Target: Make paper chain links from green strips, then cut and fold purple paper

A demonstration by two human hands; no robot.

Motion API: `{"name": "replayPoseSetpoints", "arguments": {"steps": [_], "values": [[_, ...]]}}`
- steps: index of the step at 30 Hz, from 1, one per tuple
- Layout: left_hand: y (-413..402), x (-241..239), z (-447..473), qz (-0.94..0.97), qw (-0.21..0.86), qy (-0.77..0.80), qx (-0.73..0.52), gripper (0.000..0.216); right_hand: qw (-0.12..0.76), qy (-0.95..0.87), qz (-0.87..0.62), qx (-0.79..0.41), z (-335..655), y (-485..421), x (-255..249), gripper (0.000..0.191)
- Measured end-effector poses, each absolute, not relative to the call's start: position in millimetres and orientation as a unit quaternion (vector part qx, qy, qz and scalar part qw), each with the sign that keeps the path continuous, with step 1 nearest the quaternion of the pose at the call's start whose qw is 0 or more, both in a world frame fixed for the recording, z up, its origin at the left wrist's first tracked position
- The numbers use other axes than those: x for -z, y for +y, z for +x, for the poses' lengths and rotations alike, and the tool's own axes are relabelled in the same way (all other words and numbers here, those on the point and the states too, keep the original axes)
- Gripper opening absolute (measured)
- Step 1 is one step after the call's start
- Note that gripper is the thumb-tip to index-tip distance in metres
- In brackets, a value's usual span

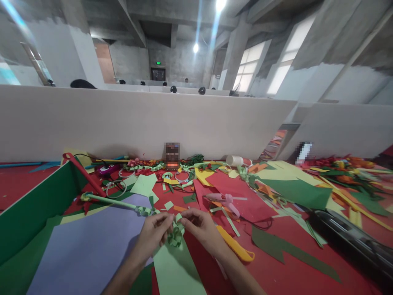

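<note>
My left hand [155, 234] and my right hand [201, 229] meet near the table's front, both pinching a folded light green paper strip [176, 235] between their fingertips. The strip is pleated into a small curled bundle between the two hands. Under my hands lies a light green paper sheet [176, 270] on a lavender sheet [89, 246]. A green paper-wrapped stick [113, 200] with a curled end reaches toward my left hand. A yellow utility knife [235, 245] lies just right of my right wrist.
The red table [291, 262] is strewn with paper scraps. Pink scissors [225, 200] rest on a red sheet. A black cylinder [350, 239] lies at right, a green box wall [33, 209] at left, a grey partition [153, 123] behind.
</note>
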State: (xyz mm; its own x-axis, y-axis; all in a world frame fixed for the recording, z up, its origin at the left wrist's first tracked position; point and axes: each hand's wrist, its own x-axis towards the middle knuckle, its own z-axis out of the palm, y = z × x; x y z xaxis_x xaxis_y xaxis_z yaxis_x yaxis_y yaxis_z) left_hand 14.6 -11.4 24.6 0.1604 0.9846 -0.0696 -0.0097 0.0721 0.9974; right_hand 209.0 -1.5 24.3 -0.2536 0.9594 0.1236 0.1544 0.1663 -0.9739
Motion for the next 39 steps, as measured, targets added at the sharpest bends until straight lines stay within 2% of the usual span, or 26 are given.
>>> {"name": "replayPoseSetpoints", "arguments": {"steps": [3,7,11,14,20,23,27,33,36,39], "values": [[-13,-30,16,0.478,0.640,0.445,-0.405,0.051,0.408,-0.660,-0.445,-0.447,208,-3,-25,0.035],[-17,-33,19,0.428,0.682,0.436,-0.402,0.053,0.367,-0.707,-0.459,-0.393,210,-4,-33,0.034],[-15,-28,18,0.390,0.671,0.455,-0.437,0.055,0.322,-0.742,-0.526,-0.265,228,-5,-51,0.024],[-12,-23,17,0.366,0.649,0.477,-0.466,0.059,0.256,-0.764,-0.570,-0.161,242,-8,-60,0.018],[-9,-21,14,0.346,0.624,0.489,-0.502,0.058,0.141,-0.784,-0.599,-0.077,237,-18,-45,0.017],[-8,-21,15,0.343,0.613,0.493,-0.514,0.058,0.137,-0.770,-0.619,-0.070,228,-19,-38,0.018],[-8,-21,17,0.340,0.599,0.504,-0.522,0.061,0.179,-0.751,-0.628,-0.092,222,-20,-45,0.013],[-7,-21,18,0.351,0.586,0.514,-0.519,0.067,0.294,-0.757,-0.537,-0.230,220,-28,-65,0.019],[-7,-21,20,0.371,0.578,0.510,-0.518,0.064,0.285,-0.783,-0.492,-0.252,217,-30,-69,0.024],[-8,-20,20,0.402,0.567,0.496,-0.521,0.056,0.255,-0.807,-0.472,-0.247,216,-30,-69,0.038]]}}
